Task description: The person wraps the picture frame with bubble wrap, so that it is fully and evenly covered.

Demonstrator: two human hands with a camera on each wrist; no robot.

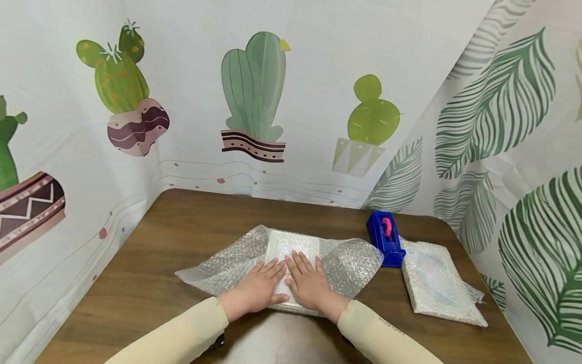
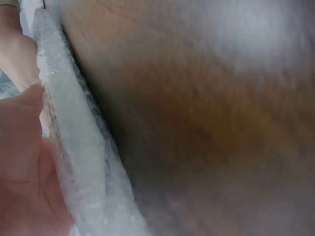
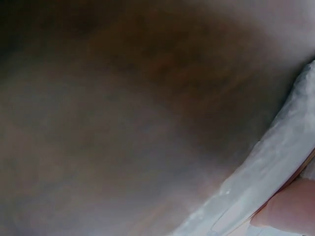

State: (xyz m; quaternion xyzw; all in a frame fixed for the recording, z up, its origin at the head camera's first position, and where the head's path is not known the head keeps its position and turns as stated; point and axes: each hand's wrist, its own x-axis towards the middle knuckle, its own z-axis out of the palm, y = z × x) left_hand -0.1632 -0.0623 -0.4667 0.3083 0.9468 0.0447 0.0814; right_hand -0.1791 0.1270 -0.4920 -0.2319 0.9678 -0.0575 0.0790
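Observation:
A flat white frame lies at the front middle of the table on a sheet of bubble wrap, which spreads out in loose flaps to both sides. Bubble wrap also covers the frame's near edge, seen close up in the left wrist view. My left hand rests flat on the frame's left part, thumb toward the near edge. Beside it my right hand presses on the frame with fingers straight, pointing away from me. The fingertips of both hands come close together near the frame's middle.
A blue tape dispenser with a pink roll stands to the right, close to the right flap. Past it lies a flat package in bubble wrap, near the right edge of the wooden table. Printed cloth hangs behind the table.

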